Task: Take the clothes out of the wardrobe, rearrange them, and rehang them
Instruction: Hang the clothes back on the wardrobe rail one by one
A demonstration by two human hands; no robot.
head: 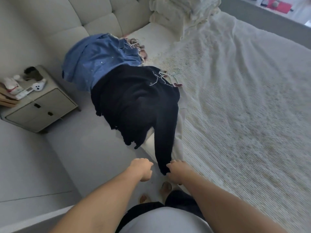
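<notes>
A black garment [134,101] with white stitching lies spread over the bed's left edge, one long sleeve trailing toward me. My right hand [176,170] pinches the end of that sleeve. My left hand [142,168] hovers just left of it, fingers curled, holding nothing. Beyond the black piece lies a blue button shirt [97,59], on top of other clothes with pale hangers [134,43] poking out near the headboard.
The bed [244,98] with a cream textured cover fills the right side; pillows [181,12] are stacked at the head. A grey nightstand [42,106] with small items stands at the left. Pale floor lies between it and me.
</notes>
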